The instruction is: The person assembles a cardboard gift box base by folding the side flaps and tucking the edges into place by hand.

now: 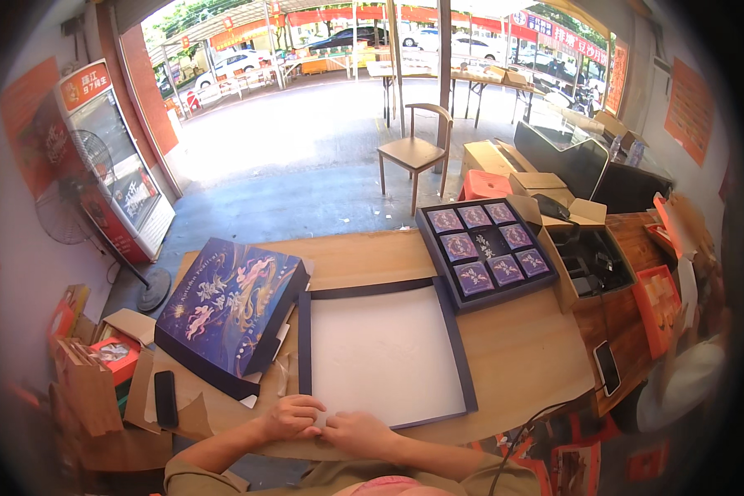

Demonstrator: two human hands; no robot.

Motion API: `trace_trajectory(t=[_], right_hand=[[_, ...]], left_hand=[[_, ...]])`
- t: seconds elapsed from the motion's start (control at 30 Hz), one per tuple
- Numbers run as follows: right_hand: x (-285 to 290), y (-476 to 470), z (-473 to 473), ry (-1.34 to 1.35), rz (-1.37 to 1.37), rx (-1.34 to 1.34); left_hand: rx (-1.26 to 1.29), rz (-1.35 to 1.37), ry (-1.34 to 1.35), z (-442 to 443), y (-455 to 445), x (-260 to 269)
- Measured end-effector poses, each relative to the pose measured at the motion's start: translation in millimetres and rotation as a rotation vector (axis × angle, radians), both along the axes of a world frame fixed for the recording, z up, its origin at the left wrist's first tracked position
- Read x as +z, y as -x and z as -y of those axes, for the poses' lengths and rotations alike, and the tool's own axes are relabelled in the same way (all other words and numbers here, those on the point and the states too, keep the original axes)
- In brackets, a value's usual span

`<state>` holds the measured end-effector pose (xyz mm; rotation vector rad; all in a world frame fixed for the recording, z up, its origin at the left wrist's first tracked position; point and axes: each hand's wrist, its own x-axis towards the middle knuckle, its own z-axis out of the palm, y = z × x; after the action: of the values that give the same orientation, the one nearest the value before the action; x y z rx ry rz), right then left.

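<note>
Both my hands meet at the near left corner of a shallow box part (384, 353) with a white inside and dark purple walls. My left hand (292, 417) has its fingers bent over that corner. Against the near wall, my right hand (354, 434) has its fingers curled, tips close to the left thumb. The hands hide the corner, so any grip is unclear. To the left, a purple box lid (229, 304) printed with rabbits lies tilted, its flaps loose along the right side. A purple gift box (483, 254) at the far right holds several small square boxes around a dark centre.
A black phone (165, 398) lies left on the brown board (514, 359); another phone (607, 369) is at the right. An open carton (589, 260) holds dark items and a cable. A person (682, 384) sits at the right. A chair (414, 152) and fan (152, 288) stand beyond.
</note>
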<state>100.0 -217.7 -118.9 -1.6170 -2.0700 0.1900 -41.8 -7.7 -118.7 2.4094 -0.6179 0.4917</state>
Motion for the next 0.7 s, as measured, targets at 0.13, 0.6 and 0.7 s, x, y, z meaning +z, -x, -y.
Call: trace_trajectory(t=[0.13, 0.6, 0.7], right_hand=[[-4.8, -0.9, -3.4, 0.023, -0.056, 0.018], [37.0, -56.6, 66.4, 0.041, -0.031, -0.013], [57.8, -101.9, 122.0, -0.080, 0.010, -0.363]], left_hand=[[-0.109, -0.009, 0.008, 6.4, -9.0, 7.4], [-0.003, -0.178, -0.373, 9.7, 30.6, 30.3], [0.169, -0.148, -0.314, 14.1, 45.7, 30.7]])
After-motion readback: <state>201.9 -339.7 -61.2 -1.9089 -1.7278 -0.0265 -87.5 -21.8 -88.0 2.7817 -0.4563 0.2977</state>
